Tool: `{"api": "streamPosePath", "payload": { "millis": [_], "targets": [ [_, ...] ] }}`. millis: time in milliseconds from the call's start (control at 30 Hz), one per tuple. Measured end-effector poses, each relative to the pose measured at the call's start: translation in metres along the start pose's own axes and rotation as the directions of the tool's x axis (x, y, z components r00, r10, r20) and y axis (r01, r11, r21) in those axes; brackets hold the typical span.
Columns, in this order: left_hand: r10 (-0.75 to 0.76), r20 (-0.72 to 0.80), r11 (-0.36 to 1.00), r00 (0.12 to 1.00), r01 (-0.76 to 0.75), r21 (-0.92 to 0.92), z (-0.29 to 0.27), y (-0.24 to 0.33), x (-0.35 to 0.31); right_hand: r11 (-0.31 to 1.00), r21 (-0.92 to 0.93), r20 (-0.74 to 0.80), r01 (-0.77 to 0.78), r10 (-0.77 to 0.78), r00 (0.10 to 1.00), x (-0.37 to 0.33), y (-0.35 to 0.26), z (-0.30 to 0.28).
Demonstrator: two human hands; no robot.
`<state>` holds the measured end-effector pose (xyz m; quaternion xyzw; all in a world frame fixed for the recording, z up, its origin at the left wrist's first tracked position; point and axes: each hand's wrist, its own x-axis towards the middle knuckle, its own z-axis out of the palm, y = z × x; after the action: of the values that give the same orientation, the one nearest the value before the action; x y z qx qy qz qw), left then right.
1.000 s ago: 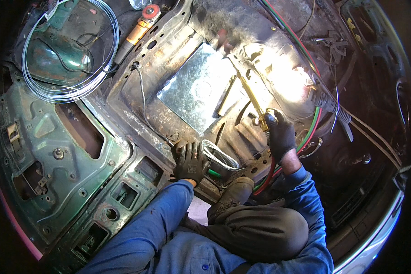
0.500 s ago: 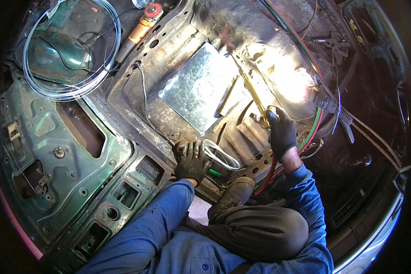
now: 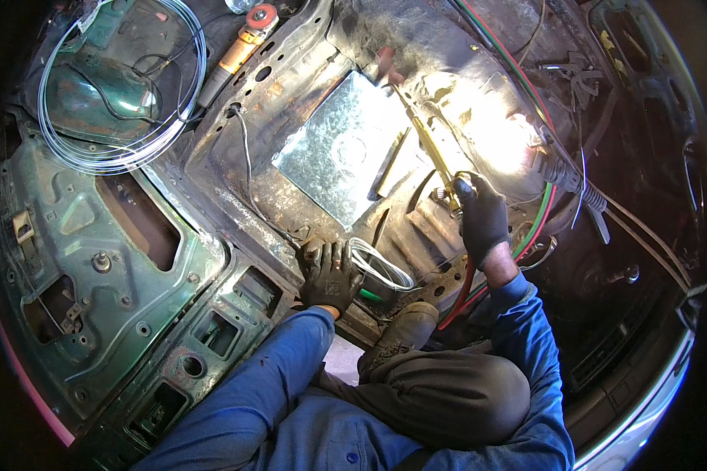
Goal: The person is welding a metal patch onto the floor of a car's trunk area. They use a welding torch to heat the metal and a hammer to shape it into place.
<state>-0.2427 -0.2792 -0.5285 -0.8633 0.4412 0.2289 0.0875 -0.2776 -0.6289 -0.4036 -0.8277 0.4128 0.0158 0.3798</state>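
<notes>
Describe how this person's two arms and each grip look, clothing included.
The left grip and right grip wear dark gloves, with brownish patches on the left one's fingers. The arms are in long blue sleeves; bare wrist shows between glove and sleeve.

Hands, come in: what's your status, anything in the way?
Right hand holding brass-coloured torch. Left hand resting beside white wire coil. Metal sheet partly washed out by glare.
</notes>
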Motion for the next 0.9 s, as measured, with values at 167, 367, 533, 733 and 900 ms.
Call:
{"api": "streamPosePath", "payload": {
  "millis": [167,367,533,733,900],
  "targets": [
    [-0.003,0.008,1.0,1.0,0.003,0.001,0.002,0.0,0.0,0.998,0.048,-0.028,0.039,-0.038,0.999,-0.001,0.003,0.003],
    [0.005,0.022,1.0,1.0,-0.006,0.011,-0.005,0.001,0.002,0.996,-0.045,-0.019,0.074,-0.074,0.997,0.001,0.014,0.004],
    [0.011,-0.014,1.0,1.0,-0.011,0.007,0.0,0.0,0.0,0.999,-0.037,-0.004,0.02,-0.02,1.0,-0.003,0.011,0.001],
    [0.007,-0.012,1.0,1.0,-0.007,-0.009,0.004,-0.001,0.0,0.998,-0.055,0.017,-0.014,0.015,1.0,-0.01,0.01,-0.004],
    [-0.004,0.049,1.0,0.999,0.003,0.013,0.004,0.0,0.002,0.989,-0.138,0.026,0.061,-0.058,0.998,-0.013,0.013,-0.007]
  ]
}}
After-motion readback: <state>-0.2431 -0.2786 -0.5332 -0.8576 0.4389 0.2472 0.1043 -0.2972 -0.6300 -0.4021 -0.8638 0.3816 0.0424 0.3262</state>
